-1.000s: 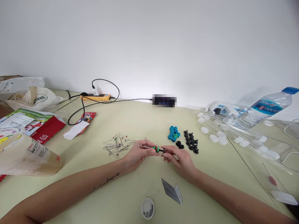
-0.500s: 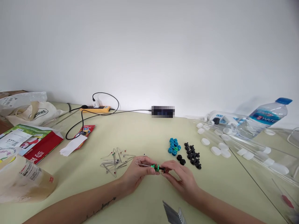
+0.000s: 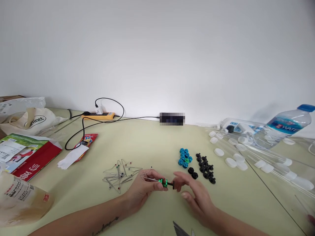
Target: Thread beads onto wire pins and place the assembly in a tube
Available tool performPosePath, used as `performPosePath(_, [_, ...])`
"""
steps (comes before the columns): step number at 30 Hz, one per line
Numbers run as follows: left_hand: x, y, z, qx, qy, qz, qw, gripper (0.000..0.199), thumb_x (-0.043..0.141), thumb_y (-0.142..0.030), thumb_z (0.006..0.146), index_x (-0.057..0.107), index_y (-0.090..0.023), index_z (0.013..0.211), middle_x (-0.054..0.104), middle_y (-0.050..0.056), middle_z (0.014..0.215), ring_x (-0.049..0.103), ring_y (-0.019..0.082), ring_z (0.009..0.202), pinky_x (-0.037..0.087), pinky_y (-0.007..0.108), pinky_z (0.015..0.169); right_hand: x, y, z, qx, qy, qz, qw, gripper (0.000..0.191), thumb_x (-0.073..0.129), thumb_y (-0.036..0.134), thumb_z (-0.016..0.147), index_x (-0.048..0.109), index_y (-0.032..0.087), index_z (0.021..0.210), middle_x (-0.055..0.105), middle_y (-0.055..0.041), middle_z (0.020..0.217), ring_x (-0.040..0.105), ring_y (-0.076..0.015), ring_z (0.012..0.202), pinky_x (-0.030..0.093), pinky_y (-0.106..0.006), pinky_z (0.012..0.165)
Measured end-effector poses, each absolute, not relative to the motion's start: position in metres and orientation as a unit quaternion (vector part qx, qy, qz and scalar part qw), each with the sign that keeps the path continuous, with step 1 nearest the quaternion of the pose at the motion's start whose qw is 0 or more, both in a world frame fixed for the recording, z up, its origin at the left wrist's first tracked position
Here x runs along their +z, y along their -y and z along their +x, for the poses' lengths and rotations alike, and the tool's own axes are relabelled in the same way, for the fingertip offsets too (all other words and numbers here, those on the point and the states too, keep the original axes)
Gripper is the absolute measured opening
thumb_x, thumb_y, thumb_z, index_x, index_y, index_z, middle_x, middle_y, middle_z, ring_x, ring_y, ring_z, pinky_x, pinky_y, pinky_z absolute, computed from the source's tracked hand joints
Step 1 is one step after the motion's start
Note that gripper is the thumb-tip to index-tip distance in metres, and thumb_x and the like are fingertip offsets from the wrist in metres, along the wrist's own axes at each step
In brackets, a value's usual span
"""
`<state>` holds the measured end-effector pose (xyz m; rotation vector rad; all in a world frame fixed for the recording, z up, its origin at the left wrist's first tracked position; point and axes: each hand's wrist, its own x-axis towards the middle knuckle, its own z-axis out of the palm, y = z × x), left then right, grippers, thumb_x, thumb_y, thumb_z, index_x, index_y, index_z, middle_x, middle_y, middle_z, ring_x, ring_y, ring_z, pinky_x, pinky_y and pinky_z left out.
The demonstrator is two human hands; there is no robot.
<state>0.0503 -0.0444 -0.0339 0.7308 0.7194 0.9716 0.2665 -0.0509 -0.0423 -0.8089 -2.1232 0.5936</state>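
My left hand pinches a green ribbed metal fitting between thumb and fingers. Thin bent wires run out of its left side, over the fingers. From its right side sticks a black capped stem. My right hand hovers just right of the cap, thumb and fingers apart; whether a fingertip still brushes the cap I cannot tell. Left of my hands lies a loose pile of thin bent metal wires with small coloured tips. Beyond my right hand sit blue ribbed fittings, one green among them.
Several black capped stems and two black round pieces lie on the right. Clear tubes with white caps and a water bottle stand farther right. Grey metal strips lie in front; a drink cup is left.
My right hand has let go of the black capped stem and opened, shifting slightly right. My left hand keeps hold of the green fitting. The view has shifted a little.
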Motion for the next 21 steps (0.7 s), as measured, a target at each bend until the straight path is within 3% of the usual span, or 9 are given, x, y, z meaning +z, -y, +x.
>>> performPosePath(3, [-0.034,0.043,0.048,0.452,-0.34,0.328,0.756,0.018,0.079,-0.012,0.06,0.068,-0.013,0.075,0.071,0.004,0.075,0.066,0.014,0.071,0.049,0.027,0.077,-0.034,0.056,0.266,0.145,0.855,-0.281,0.412,0.034,0.031,0.03,0.096,0.04,0.014,0.124,0.054,-0.0117,0.095,0.051,-0.0212,0.088,0.045,-0.036,0.076])
performPosePath(5, [-0.034,0.042,0.046,0.456,-0.352,0.325,0.75,0.019,0.079,-0.013,0.061,0.068,-0.013,0.076,0.071,0.003,0.075,0.066,0.014,0.071,0.049,0.027,0.077,-0.023,0.066,0.26,0.088,0.907,-0.196,0.363,0.031,0.034,0.031,0.096,0.047,0.013,0.117,0.054,-0.0123,0.094,0.05,-0.0221,0.087,0.043,-0.039,0.078])
performPosePath(8, [-0.034,0.041,0.045,0.464,-0.328,0.343,0.748,0.019,0.079,-0.013,0.061,0.067,-0.012,0.076,0.07,0.003,0.077,0.066,0.014,0.075,0.05,0.028,0.081,-0.002,0.088,0.242,0.118,0.955,-0.139,0.234,0.041,0.037,0.046,0.093,0.052,0.012,0.112,0.058,-0.0123,0.094,0.051,-0.0223,0.085,0.043,-0.039,0.077])
performPosePath(10, [-0.034,0.04,0.044,0.455,-0.324,0.346,0.754,0.02,0.079,-0.013,0.062,0.067,-0.012,0.078,0.07,0.003,0.08,0.066,0.015,0.077,0.05,0.029,0.083,0.009,0.105,0.229,0.134,0.966,-0.158,0.153,0.052,0.045,0.055,0.087,0.051,0.013,0.119,0.058,-0.015,0.107,0.052,-0.025,0.091,0.043,-0.041,0.081])
performPosePath(12, [-0.034,0.04,0.044,0.451,-0.324,0.341,0.758,0.021,0.078,-0.012,0.062,0.067,-0.012,0.079,0.07,0.003,0.082,0.067,0.015,0.076,0.05,0.029,0.083,0.011,0.122,0.219,0.098,0.977,-0.149,0.121,0.049,0.047,0.048,0.088,0.045,0.019,0.127,0.055,-0.0144,0.12,0.052,-0.0264,0.098,0.044,-0.042,0.083])
performPosePath(16, [-0.032,0.04,0.045,0.459,-0.329,0.334,0.755,0.02,0.079,-0.012,0.061,0.067,-0.012,0.078,0.07,0.003,0.082,0.067,0.015,0.076,0.051,0.03,0.082,-0.007,0.137,0.207,0.001,0.979,-0.119,0.166,0.035,0.046,0.033,0.093,0.044,0.031,0.127,0.051,-0.0068,0.131,0.05,-0.0238,0.11,0.043,-0.037,0.087])
performPosePath(21, [-0.034,0.04,0.045,0.457,-0.328,0.338,0.754,0.02,0.079,-0.013,0.062,0.066,-0.012,0.077,0.069,0.004,0.084,0.067,0.016,0.079,0.05,0.031,0.084,-0.027,0.135,0.194,-0.016,0.98,-0.052,0.194,0.023,0.045,0.028,0.094,0.055,0.024,0.115,0.059,-0.0014,0.119,0.054,-0.0174,0.102,0.046,-0.028,0.082])
